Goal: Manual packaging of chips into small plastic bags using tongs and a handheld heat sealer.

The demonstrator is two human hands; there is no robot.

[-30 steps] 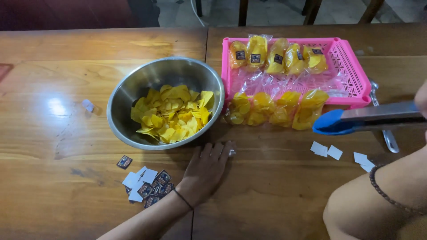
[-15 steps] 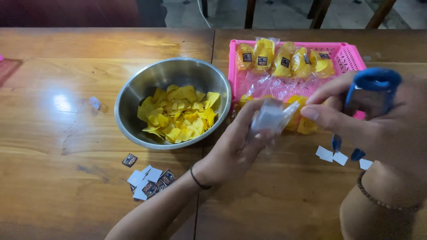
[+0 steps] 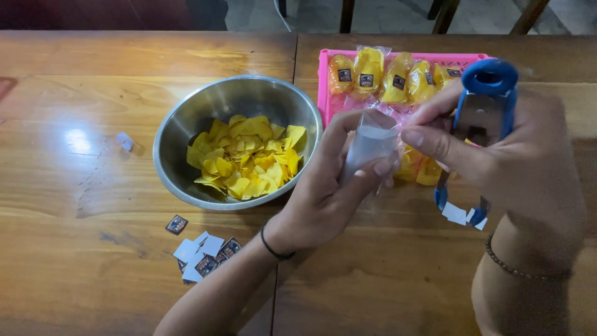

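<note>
holding a small clear plastic bag [image 3: 368, 144] in the left hand [image 3: 323, 186], fingers curled round it and thumb pressed at its upper edge, above the table edge between the steel bowl [image 3: 186, 140] and the pink basket [image 3: 326, 93]. pinching the same bag's mouth with the thumb and forefinger of the right hand [image 3: 497, 155], while gripping blue-handled tongs [image 3: 482, 118] in the remaining fingers, tips hanging down toward white slips [image 3: 457, 213] on the wooden table [image 3: 81, 261]. best done, judging by the grip: rubbing the two film layers apart at the rim, keeping the bag upright and close to the bowl, keeping the tongs' tips clear of the film. yellow chips [image 3: 245, 158] heaped in the bowl; filled packets [image 3: 379, 78] standing in the basket; small dark-printed labels [image 3: 205, 255] lying near the left forearm.
</note>
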